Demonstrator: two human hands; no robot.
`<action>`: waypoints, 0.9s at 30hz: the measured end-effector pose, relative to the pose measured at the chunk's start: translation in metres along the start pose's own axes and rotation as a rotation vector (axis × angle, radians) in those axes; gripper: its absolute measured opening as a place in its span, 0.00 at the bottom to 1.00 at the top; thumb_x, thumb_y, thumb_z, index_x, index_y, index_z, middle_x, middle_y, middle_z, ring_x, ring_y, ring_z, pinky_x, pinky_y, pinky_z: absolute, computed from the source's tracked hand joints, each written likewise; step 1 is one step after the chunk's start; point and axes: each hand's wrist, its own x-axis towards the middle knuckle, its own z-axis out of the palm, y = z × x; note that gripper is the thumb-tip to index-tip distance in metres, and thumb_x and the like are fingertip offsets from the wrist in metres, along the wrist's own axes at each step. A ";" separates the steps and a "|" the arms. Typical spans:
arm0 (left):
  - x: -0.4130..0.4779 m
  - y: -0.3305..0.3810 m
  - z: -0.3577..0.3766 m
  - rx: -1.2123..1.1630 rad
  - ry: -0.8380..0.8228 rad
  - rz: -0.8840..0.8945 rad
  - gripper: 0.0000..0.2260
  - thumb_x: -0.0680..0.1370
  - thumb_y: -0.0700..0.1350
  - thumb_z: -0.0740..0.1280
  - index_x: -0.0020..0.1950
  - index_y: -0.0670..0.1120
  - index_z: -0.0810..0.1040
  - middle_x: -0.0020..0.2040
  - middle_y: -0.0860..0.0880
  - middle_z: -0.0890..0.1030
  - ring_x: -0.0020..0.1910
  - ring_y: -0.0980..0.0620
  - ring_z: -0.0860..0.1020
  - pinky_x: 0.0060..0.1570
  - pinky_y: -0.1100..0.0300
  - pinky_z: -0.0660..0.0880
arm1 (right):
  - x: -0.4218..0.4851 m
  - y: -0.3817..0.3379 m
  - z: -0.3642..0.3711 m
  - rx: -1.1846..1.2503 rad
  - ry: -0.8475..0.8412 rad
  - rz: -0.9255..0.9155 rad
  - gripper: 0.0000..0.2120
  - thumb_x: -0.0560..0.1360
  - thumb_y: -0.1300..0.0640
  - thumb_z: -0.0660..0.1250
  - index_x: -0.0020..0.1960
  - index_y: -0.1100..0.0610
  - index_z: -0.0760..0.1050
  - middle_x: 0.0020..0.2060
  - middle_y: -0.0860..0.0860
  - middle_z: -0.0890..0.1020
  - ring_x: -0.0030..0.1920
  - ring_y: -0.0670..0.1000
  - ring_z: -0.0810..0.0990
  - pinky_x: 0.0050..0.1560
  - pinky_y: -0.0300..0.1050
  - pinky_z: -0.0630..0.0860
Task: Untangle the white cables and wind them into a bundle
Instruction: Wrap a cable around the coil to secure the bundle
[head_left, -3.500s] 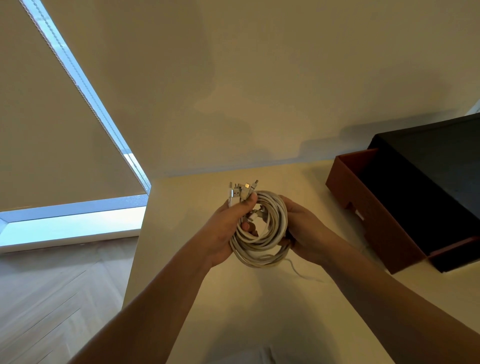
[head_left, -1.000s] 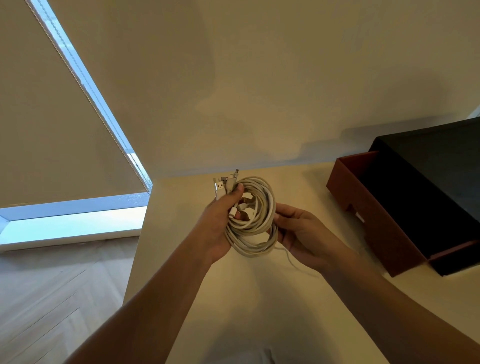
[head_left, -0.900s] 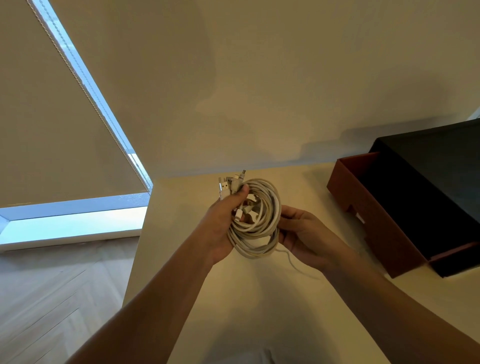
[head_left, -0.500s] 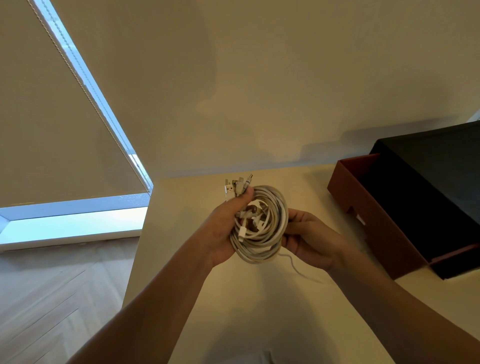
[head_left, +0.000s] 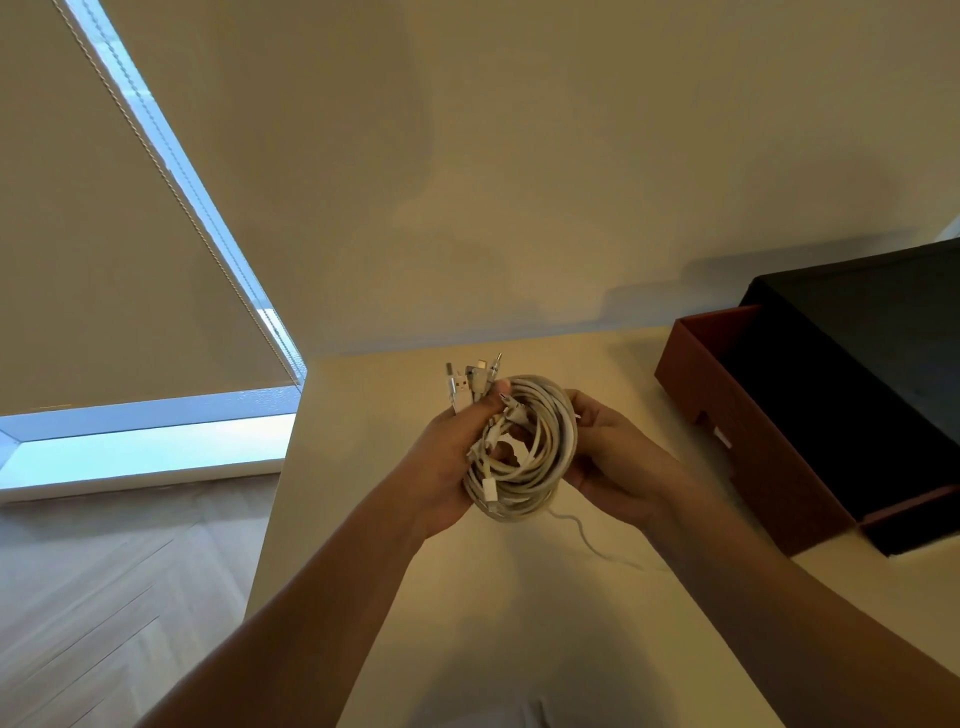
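A round coil of white cables (head_left: 540, 457) hangs in the air above the cream table (head_left: 467, 597). My left hand (head_left: 447, 467) grips the coil's left side, thumb on top, with several plug ends (head_left: 470, 384) sticking up past the fingers. My right hand (head_left: 618, 467) holds the coil's right side, fingers curled round the loops. One loose white cable tail (head_left: 587, 540) drops from the coil's bottom onto the table and runs right under my right forearm.
A brown open box (head_left: 748, 431) with a black lid or insert (head_left: 878, 364) sits at the table's right. The table's left edge falls to a wooden floor (head_left: 104, 597). A window with a roller blind (head_left: 78, 260) fills the left; a plain wall stands behind.
My right hand has moved back onto the coil's right side and closed round the loops. The coil has shifted slightly right and down with both hands.
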 end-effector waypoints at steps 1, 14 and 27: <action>0.000 -0.001 0.000 0.004 0.015 -0.002 0.18 0.80 0.52 0.62 0.58 0.39 0.79 0.44 0.45 0.84 0.38 0.50 0.82 0.37 0.59 0.79 | 0.001 0.000 0.000 0.008 0.034 0.004 0.16 0.68 0.72 0.64 0.55 0.65 0.72 0.42 0.59 0.81 0.40 0.54 0.82 0.41 0.43 0.80; -0.003 -0.004 0.005 -0.047 0.119 0.197 0.10 0.80 0.45 0.62 0.50 0.41 0.79 0.37 0.48 0.83 0.32 0.55 0.81 0.30 0.64 0.76 | -0.012 0.000 0.019 -0.027 0.109 0.036 0.23 0.77 0.50 0.62 0.67 0.62 0.71 0.62 0.65 0.74 0.60 0.62 0.75 0.56 0.56 0.74; -0.012 0.001 0.007 0.023 -0.025 0.075 0.12 0.82 0.47 0.58 0.48 0.44 0.79 0.32 0.51 0.83 0.28 0.57 0.81 0.28 0.66 0.75 | -0.013 -0.016 0.025 -0.060 0.068 0.007 0.19 0.76 0.68 0.63 0.65 0.57 0.68 0.51 0.60 0.78 0.49 0.57 0.77 0.49 0.48 0.76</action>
